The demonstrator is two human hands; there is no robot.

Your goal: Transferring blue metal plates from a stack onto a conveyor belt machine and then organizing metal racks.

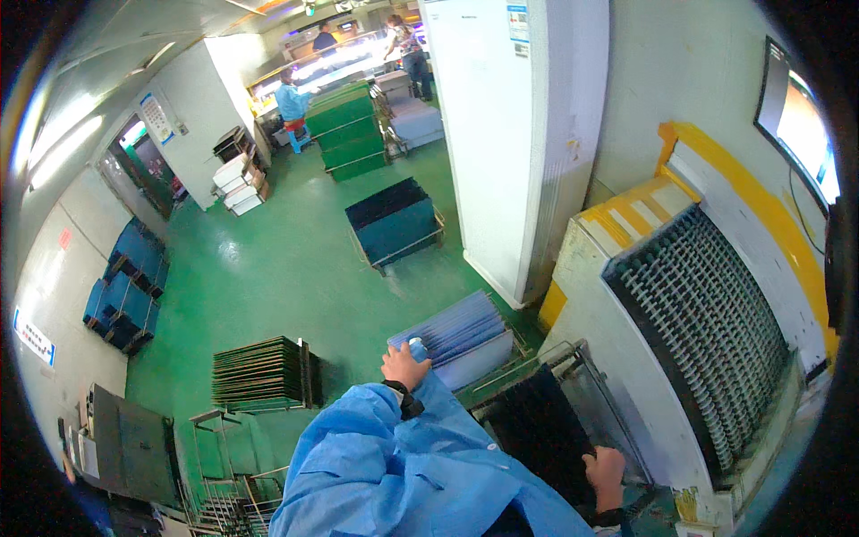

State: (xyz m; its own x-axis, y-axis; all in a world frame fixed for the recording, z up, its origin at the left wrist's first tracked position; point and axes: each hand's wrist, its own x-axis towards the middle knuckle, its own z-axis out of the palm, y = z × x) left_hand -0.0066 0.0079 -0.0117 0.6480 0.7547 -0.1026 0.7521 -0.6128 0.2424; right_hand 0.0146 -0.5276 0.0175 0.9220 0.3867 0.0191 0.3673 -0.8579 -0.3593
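Observation:
My left hand [405,366] is at the near left corner of a rack of upright pale-blue panels [456,336], its fingers curled. A small light-blue piece [418,348] shows at its fingertips; whether it is a finger cover or a held object I cannot make out. Lower right, my right hand [606,476] is closed on the edge of a black panel [541,430], one of a dark stack in a metal wire rack [595,376]. Blue sleeves cover both arms, and the left wrist has a black band.
A white machine with a roller conveyor [707,331] stands right, beside a tall white cabinet [488,134]. Racks of dark-blue panels [398,237], dark green-edged panels [259,374] and green panels [344,130] stand on the green floor [242,259]. Several people work at a lit bench behind.

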